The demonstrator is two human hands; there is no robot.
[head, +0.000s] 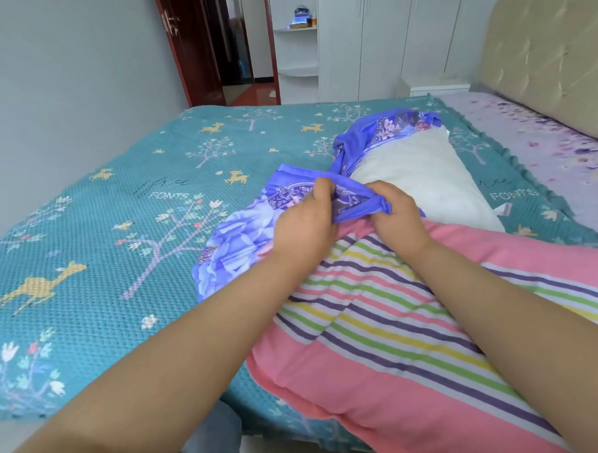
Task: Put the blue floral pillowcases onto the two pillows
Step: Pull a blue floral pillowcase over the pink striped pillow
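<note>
A pink pillow with rainbow stripes (406,333) lies in front of me on the bed. At its far end a blue floral pillowcase (242,241) spreads to the left on the bedspread. My left hand (304,226) and my right hand (397,217) both grip the bunched edge of this pillowcase, close together. Behind them lies a white pillow (426,177) with a second blue floral pillowcase (380,130) draped over its far end.
The teal bedspread (102,235) with trees and deer covers most of the bed. A lilac floral sheet (541,148) and a padded headboard (558,56) are at the right. A white wardrobe (367,41) and an open doorway (230,35) stand behind the bed.
</note>
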